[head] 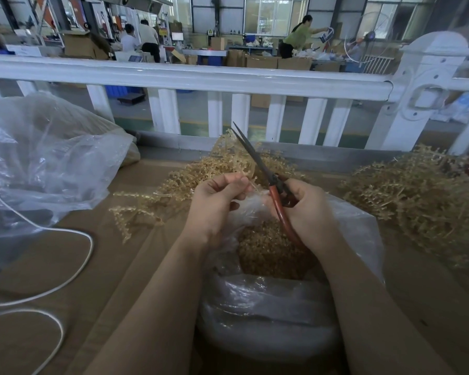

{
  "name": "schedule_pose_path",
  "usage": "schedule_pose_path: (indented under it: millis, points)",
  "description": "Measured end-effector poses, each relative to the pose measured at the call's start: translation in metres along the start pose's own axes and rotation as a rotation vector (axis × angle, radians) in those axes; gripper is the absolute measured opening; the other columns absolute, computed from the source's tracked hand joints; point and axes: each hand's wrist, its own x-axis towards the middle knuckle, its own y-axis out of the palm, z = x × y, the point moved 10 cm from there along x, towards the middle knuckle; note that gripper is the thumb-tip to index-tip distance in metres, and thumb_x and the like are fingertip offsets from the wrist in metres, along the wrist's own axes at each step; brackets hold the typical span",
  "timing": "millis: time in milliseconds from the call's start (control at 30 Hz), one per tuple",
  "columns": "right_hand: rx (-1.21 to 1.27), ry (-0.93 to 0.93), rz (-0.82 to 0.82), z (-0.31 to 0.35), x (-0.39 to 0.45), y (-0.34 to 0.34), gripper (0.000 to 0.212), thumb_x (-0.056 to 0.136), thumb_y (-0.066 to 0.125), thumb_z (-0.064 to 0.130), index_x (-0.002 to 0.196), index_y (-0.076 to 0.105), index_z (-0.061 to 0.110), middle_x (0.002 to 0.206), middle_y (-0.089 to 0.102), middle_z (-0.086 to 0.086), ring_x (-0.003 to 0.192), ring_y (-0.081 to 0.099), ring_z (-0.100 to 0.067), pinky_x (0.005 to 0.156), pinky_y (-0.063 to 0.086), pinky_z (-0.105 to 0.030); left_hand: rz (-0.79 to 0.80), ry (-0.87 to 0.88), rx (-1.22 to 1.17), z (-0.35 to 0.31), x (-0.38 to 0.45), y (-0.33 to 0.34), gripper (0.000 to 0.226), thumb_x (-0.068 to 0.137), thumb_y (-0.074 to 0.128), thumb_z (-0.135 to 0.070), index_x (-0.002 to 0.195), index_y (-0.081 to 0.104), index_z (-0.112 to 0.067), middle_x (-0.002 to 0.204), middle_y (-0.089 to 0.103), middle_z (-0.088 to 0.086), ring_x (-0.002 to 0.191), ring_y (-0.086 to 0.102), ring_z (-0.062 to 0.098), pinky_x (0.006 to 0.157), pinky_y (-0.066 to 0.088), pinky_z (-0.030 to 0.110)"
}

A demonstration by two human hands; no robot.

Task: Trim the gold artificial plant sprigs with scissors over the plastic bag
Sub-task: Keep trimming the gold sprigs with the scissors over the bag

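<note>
No text, label, brand or number is legible anywhere. A small yellow-and-green sign (210,31) hangs on the far workshop wall, but its markings are too small and blurred to read.

Sprig piles (406,201) flank bag mouth (276,250) — fence (190,77) blocks beyond.

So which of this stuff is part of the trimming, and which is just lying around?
In use: scissors in right hand; sprig in left hand; open bag; sprig pile.
Lying about: white cord; crumpled bag; fence.
</note>
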Motion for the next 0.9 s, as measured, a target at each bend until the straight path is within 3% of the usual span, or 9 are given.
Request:
schedule_pose_path:
  millis: [100, 167, 400, 600, 767, 900]
  points:
    - [-0.195, -0.029, -0.039, 0.004, -0.002, -0.007, 0.042, 0.066, 0.068, 0.075, 0.087, 0.061, 0.039, 0.076, 0.066, 0.020, 0.074, 0.062, 0.000, 0.065, 0.050, -0.023, -0.023, 0.003, -0.079, 0.000, 0.001, -0.003, 0.028, 0.093, 0.065, -0.011, 0.068, 0.074, -0.018, 0.070, 0.066, 0.002, 0.061, 0.059, 0.007, 0.060, 0.048, 0.019]
    - [-0.307, -0.072, -0.032, 0.009, -0.005, -0.006, 0.048, 0.066, 0.062, 0.082, 0.093, 0.054, 0.043, 0.083, 0.062, 0.026, 0.079, 0.059, 0.004, 0.064, 0.043, -0.017, -0.042, 0.005, -0.115, -0.001, 0.001, -0.006, 0.022, 0.093, 0.065, -0.011, 0.073, 0.073, -0.015, 0.072, 0.064, 0.005, 0.061, 0.057, 0.008, 0.057, 0.049, 0.017]
    - [-0.520, -0.157, -0.061, 0.014, -0.005, -0.007, 0.059, 0.073, 0.065, 0.077, 0.108, 0.058, 0.030, 0.092, 0.062, 0.017, 0.078, 0.056, -0.007, 0.058, 0.038, -0.017, -0.051, 0.100, -0.154, -0.013, 0.002, -0.009, 0.020, 0.094, 0.056, 0.001, 0.077, 0.061, -0.008, 0.066, 0.056, 0.003, 0.063, 0.047, 0.012, 0.061, 0.043, 0.018]
    - [-0.564, -0.161, -0.053, 0.013, -0.004, -0.006, 0.059, 0.072, 0.060, 0.081, 0.106, 0.058, 0.032, 0.088, 0.059, 0.020, 0.072, 0.052, -0.003, 0.056, 0.034, -0.012, -0.043, 0.172, -0.130, -0.021, 0.001, -0.009, 0.016, 0.092, 0.053, 0.012, 0.092, 0.058, -0.004, 0.071, 0.039, 0.011, 0.062, 0.040, 0.015, 0.063, 0.041, 0.022]
    - [-0.538, -0.167, -0.050, 0.012, -0.004, -0.005, 0.064, 0.069, 0.052, 0.086, 0.105, 0.059, 0.034, 0.085, 0.061, 0.020, 0.071, 0.056, -0.002, 0.057, 0.043, -0.018, -0.023, 0.217, -0.058, -0.026, -0.001, -0.007, 0.016, 0.092, 0.056, 0.010, 0.094, 0.057, -0.007, 0.060, 0.060, -0.011, 0.062, 0.057, 0.003, 0.072, 0.049, 0.018]
    - [-0.561, -0.185, -0.073, 0.014, -0.005, -0.007, 0.071, 0.066, 0.043, 0.093, 0.101, 0.059, 0.034, 0.078, 0.057, 0.022, 0.068, 0.054, 0.000, 0.054, 0.040, -0.017, -0.042, 0.234, -0.026, -0.028, -0.002, -0.010, 0.011, 0.092, 0.059, 0.007, 0.097, 0.060, -0.003, 0.077, 0.060, 0.008, 0.074, 0.060, 0.011, 0.079, 0.051, 0.022]
